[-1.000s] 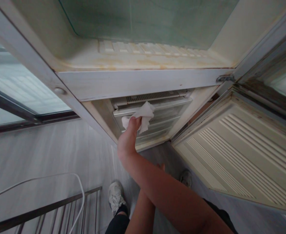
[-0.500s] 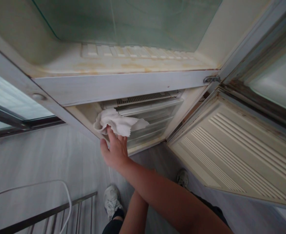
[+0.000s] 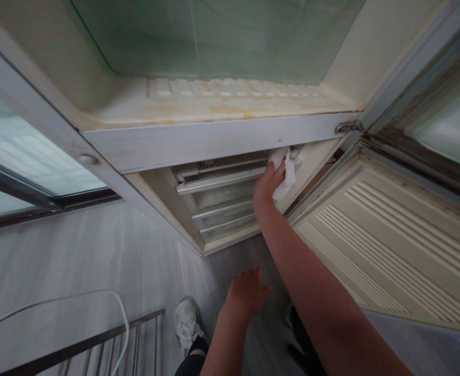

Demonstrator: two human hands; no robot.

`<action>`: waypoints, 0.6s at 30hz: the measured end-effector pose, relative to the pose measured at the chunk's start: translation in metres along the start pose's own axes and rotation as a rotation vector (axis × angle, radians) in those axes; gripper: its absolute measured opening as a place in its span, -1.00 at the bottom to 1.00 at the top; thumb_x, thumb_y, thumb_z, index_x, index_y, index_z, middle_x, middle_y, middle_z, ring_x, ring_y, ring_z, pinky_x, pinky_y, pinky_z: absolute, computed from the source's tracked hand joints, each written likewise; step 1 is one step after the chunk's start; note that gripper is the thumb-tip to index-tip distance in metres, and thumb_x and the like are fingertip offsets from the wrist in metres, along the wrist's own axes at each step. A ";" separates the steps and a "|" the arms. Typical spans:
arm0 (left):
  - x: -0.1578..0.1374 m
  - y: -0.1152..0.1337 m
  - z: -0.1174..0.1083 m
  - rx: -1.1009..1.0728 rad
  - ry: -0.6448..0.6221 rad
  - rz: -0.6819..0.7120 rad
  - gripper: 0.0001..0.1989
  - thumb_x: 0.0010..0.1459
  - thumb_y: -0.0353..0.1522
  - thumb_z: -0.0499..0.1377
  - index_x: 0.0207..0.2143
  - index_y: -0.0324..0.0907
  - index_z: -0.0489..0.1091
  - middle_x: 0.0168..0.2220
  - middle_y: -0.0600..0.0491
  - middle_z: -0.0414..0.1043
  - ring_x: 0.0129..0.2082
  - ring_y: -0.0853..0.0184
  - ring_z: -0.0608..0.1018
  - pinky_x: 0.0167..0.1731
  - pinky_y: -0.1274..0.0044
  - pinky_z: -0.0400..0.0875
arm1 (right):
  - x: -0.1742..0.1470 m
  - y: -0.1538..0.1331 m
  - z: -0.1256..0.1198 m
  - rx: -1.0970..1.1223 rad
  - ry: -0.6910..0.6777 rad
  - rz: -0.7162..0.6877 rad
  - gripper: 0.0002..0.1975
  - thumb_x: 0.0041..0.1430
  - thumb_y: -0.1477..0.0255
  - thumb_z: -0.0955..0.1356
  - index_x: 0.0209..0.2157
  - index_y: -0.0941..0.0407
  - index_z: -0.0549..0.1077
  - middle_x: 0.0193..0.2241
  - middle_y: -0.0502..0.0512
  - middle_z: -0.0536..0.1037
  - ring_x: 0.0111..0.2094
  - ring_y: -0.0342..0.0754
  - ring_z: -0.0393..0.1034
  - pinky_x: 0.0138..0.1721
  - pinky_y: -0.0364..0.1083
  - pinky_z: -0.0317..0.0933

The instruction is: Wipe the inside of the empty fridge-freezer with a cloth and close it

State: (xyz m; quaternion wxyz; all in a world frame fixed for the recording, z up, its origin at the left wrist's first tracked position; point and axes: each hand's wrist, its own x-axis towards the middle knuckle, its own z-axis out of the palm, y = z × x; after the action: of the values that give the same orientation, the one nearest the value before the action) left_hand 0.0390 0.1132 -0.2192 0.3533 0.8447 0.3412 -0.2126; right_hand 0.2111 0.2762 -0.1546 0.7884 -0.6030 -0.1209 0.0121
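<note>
A white cloth (image 3: 288,176) is gripped in my right hand (image 3: 269,183), at the upper right corner of the lower refrigerator compartment (image 3: 225,196). The cloth presses near the compartment's right side wall, and part of it hangs down. Behind it are metal-edged shelves (image 3: 224,177) with clear fronts. My left hand (image 3: 247,291) hovers above the floor in front of the compartment, holding nothing, fingers apart and thumb out to the right. Above, the upper compartment has a glass shelf (image 3: 230,42) and a yellow-stained ledge (image 3: 214,107).
The ribbed lower door (image 3: 390,230) swings wide at the right, below the upper door (image 3: 441,104). A hinge (image 3: 349,127) sticks out between them. At the lower left stand a metal rack (image 3: 96,342) and a white cable (image 3: 122,305). A window (image 3: 26,156) is at the left.
My right hand has carried the cloth from the compartment's left side to its upper right corner. My left hand, hidden before behind the right arm, now shows. The view has shifted slightly.
</note>
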 end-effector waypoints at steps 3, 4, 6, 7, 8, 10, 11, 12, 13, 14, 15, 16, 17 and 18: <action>-0.001 0.000 -0.002 -0.007 0.015 0.001 -0.40 0.30 -0.12 0.02 0.27 -0.25 0.27 0.17 -0.20 0.45 0.16 0.02 0.51 0.11 0.28 0.39 | 0.033 0.008 -0.011 -0.091 0.122 -0.052 -0.48 0.23 0.42 0.25 0.22 0.14 0.33 0.30 0.26 0.28 0.39 0.00 0.07 0.39 0.20 -0.05; -0.001 0.000 -0.003 -0.005 0.022 -0.001 -0.40 0.30 -0.12 0.02 0.28 -0.25 0.27 0.17 -0.20 0.45 0.16 0.02 0.51 0.12 0.28 0.38 | 0.039 0.011 -0.015 -0.124 0.139 -0.074 -0.48 0.23 0.43 0.26 0.23 0.15 0.32 0.30 0.28 0.27 0.40 0.00 0.06 0.39 0.21 -0.06; 0.000 0.000 -0.005 0.002 0.033 -0.008 -0.41 0.30 -0.13 0.01 0.27 -0.25 0.26 0.17 -0.21 0.45 0.16 0.00 0.50 0.12 0.25 0.37 | 0.047 0.019 -0.023 -0.167 0.139 -0.120 -0.47 0.22 0.42 0.28 0.23 0.17 0.32 0.29 0.31 0.28 0.39 0.01 0.08 0.39 0.20 -0.07; 0.000 0.001 -0.007 0.006 0.037 -0.011 -0.42 0.30 -0.14 0.01 0.26 -0.26 0.28 0.16 -0.23 0.45 0.16 -0.01 0.50 0.12 0.24 0.37 | 0.048 0.024 -0.026 -0.169 0.139 -0.135 -0.46 0.22 0.39 0.30 0.23 0.18 0.32 0.29 0.32 0.29 0.38 0.01 0.10 0.40 0.18 -0.06; 0.000 0.002 -0.008 0.008 0.040 -0.012 -0.43 0.30 -0.14 0.02 0.24 -0.26 0.29 0.15 -0.23 0.45 0.15 -0.03 0.51 0.11 0.22 0.37 | 0.049 0.028 -0.028 -0.160 0.149 -0.139 -0.45 0.21 0.36 0.31 0.23 0.19 0.31 0.28 0.32 0.29 0.36 0.00 0.12 0.39 0.16 -0.05; 0.000 0.004 -0.010 0.009 0.044 -0.002 -0.45 0.29 -0.15 0.02 0.21 -0.26 0.32 0.14 -0.23 0.46 0.15 -0.03 0.51 0.10 0.22 0.38 | 0.050 0.039 -0.032 -0.113 0.187 -0.095 -0.45 0.22 0.29 0.32 0.21 0.19 0.30 0.26 0.30 0.32 0.30 -0.03 0.21 0.37 0.11 0.01; -0.001 0.005 -0.011 0.007 0.045 0.005 -0.45 0.29 -0.14 0.02 0.21 -0.25 0.32 0.14 -0.22 0.46 0.14 -0.02 0.51 0.10 0.23 0.38 | 0.049 0.045 -0.033 -0.078 0.202 -0.043 -0.47 0.24 0.27 0.31 0.19 0.18 0.31 0.23 0.28 0.36 0.25 -0.06 0.28 0.35 0.09 0.06; -0.001 0.005 -0.011 0.006 0.046 0.011 -0.45 0.30 -0.14 0.02 0.22 -0.25 0.31 0.15 -0.22 0.46 0.15 -0.01 0.51 0.10 0.23 0.38 | 0.049 0.050 -0.034 -0.044 0.208 0.026 -0.50 0.26 0.24 0.29 0.16 0.17 0.32 0.20 0.26 0.39 0.19 -0.08 0.33 0.32 0.07 0.11; -0.001 0.005 -0.012 0.005 0.047 0.012 -0.44 0.30 -0.14 0.02 0.23 -0.25 0.30 0.15 -0.22 0.46 0.15 -0.01 0.51 0.10 0.23 0.38 | 0.048 0.055 -0.036 -0.015 0.201 0.101 -0.53 0.28 0.23 0.27 0.14 0.16 0.32 0.17 0.24 0.42 0.14 -0.09 0.37 0.29 0.06 0.15; -0.001 0.005 -0.012 0.007 0.047 0.008 -0.44 0.30 -0.15 0.02 0.24 -0.25 0.29 0.16 -0.23 0.45 0.14 -0.02 0.51 0.10 0.22 0.39 | 0.045 0.060 -0.037 0.003 0.184 0.172 -0.54 0.29 0.22 0.26 0.12 0.16 0.33 0.15 0.22 0.44 0.11 -0.11 0.39 0.28 0.04 0.17; -0.002 0.005 -0.012 0.011 0.048 -0.001 -0.44 0.30 -0.15 0.02 0.24 -0.26 0.30 0.15 -0.24 0.45 0.14 -0.03 0.52 0.10 0.21 0.39 | 0.041 0.064 -0.039 0.011 0.164 0.228 -0.55 0.29 0.23 0.25 0.12 0.17 0.32 0.14 0.22 0.44 0.10 -0.13 0.39 0.27 0.02 0.17; -0.002 0.004 -0.012 0.015 0.049 -0.011 -0.44 0.29 -0.16 0.03 0.23 -0.27 0.31 0.14 -0.26 0.46 0.13 -0.05 0.52 0.10 0.18 0.39 | 0.036 0.067 -0.040 0.014 0.138 0.267 -0.56 0.29 0.24 0.24 0.11 0.17 0.32 0.14 0.21 0.44 0.11 -0.14 0.38 0.28 0.01 0.15; -0.001 0.004 -0.012 0.018 0.050 -0.017 -0.45 0.29 -0.16 0.03 0.22 -0.28 0.32 0.13 -0.26 0.47 0.13 -0.07 0.52 0.09 0.17 0.39 | 0.028 0.070 -0.041 0.023 0.096 0.289 -0.56 0.29 0.25 0.24 0.12 0.18 0.31 0.16 0.21 0.41 0.14 -0.16 0.35 0.29 0.00 0.13; -0.001 0.004 -0.011 0.020 0.051 -0.018 -0.45 0.29 -0.16 0.04 0.22 -0.27 0.32 0.12 -0.26 0.47 0.13 -0.07 0.52 0.09 0.16 0.39 | 0.017 0.071 -0.042 0.037 0.044 0.294 -0.56 0.29 0.27 0.24 0.12 0.18 0.29 0.18 0.21 0.38 0.17 -0.17 0.31 0.31 0.01 0.09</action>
State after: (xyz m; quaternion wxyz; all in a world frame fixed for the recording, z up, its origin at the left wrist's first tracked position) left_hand 0.0424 0.1191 -0.2092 0.3343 0.8500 0.3558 -0.1976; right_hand 0.2457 0.2585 -0.2294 0.7914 -0.5999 -0.0138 0.1167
